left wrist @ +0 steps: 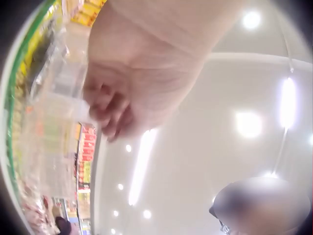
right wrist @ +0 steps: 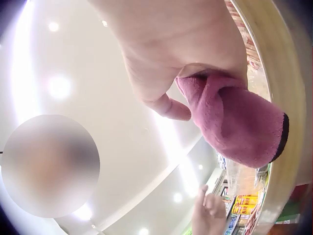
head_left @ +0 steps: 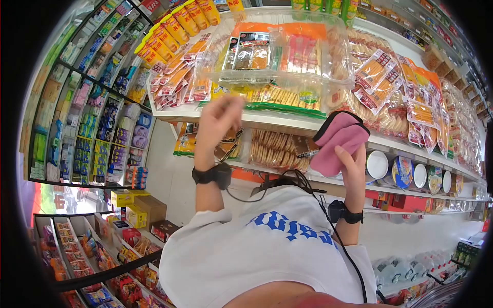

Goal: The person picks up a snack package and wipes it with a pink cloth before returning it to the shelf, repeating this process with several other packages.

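Observation:
In the head view my right hand [head_left: 353, 163] grips a folded pink cloth [head_left: 339, 134] with black edging, just off the front edge of the shelf. The right wrist view shows the cloth [right wrist: 239, 120] bunched under the fingers, its end hanging beside the wooden shelf edge [right wrist: 288, 98]. My left hand [head_left: 221, 119], slightly blurred, is raised before the shelf and holds nothing; its fingers [left wrist: 110, 110] curl loosely in the left wrist view. Behind it, a clear plastic box [head_left: 336, 49] with packets inside lies on top of bagged snacks [head_left: 280, 97].
Yellow canisters [head_left: 174, 28] line the back left of the display. Orange snack packets [head_left: 192, 64] stand left, more packs [head_left: 377, 74] right. A lower shelf holds bagged biscuits [head_left: 275, 146] and tubs [head_left: 377, 163]. Tall racks [head_left: 84, 113] stand at left; cables hang across the shirt [head_left: 277, 241].

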The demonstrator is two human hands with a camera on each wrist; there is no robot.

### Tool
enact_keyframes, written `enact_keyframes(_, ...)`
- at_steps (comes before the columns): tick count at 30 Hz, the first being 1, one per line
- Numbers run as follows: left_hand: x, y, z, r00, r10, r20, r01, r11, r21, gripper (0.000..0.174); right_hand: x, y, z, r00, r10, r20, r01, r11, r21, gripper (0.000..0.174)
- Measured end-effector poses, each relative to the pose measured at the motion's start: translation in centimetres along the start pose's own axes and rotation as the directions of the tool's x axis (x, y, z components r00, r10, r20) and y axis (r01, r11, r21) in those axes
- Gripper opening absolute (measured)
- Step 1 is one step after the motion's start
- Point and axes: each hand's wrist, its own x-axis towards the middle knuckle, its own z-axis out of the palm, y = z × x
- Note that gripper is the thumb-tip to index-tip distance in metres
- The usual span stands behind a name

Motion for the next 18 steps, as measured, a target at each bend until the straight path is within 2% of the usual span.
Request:
enact_keyframes(1,1.6,1.1,0.5,0.967,0.144,-0.212,-0.150,0.989,-0.015,0.020,-0.1,0.1,0.0,0.999,-0.034,0.020,0.035,0.999,-0.034,0.040)
enact_keyframes(3,5.2,2.7,1.3,0.889,0.278,-0.365,-0.269,0.960,0.076,0.016,-0.4,0.2,0.0,0.992,-0.108,0.058,0.113,0.989,-0.096,0.038)
enact_keyframes(6,12.6,0.9,-0.1,0.885,0.434,-0.170,-0.331,0.843,0.425,0.027,-1.4,-0.1,0.3,0.987,-0.152,0.060,0.156,0.985,-0.073,0.036)
enact_keyframes(8,17.3,-1.6,-1.6,0.925,0.362,-0.110,-0.186,0.687,0.702,0.036,-1.9,-0.5,0.1,0.984,-0.159,0.083,0.164,0.985,-0.058,0.034)
enact_keyframes(10,19.1,-2.6,-2.0,0.950,0.297,-0.098,-0.060,0.481,0.875,0.045,-2.1,-0.8,0.0,0.979,-0.180,0.095,0.184,0.982,-0.037,0.033)
enact_keyframes(12,19.5,-3.0,-2.2,0.997,-0.049,-0.065,0.081,0.560,0.825,0.041,-2.5,-1.0,-0.4,0.982,-0.170,0.077,0.174,0.984,-0.046,0.032)
enact_keyframes(13,19.6,-3.5,-2.2,0.974,-0.226,-0.033,0.160,0.574,0.803,0.039,-2.8,-1.1,-0.6,0.985,-0.161,0.063,0.165,0.985,-0.052,0.032)
enact_keyframes(14,19.8,-4.5,-2.5,0.995,-0.098,-0.003,0.066,0.644,0.762,0.037,-2.9,-1.3,-0.7,0.990,-0.133,0.044,0.136,0.989,-0.057,0.034)
enact_keyframes(16,20.4,-6.5,-3.1,0.988,0.154,0.020,-0.129,0.743,0.657,0.034,-2.9,-1.5,-0.7,0.990,-0.140,-0.011,0.139,0.987,-0.079,0.039)
enact_keyframes(18,21.4,-6.9,-3.8,1.000,0.022,-0.001,-0.015,0.703,0.711,0.039,-2.9,-1.6,-0.4,0.991,-0.130,-0.034,0.127,0.989,-0.074,0.042)
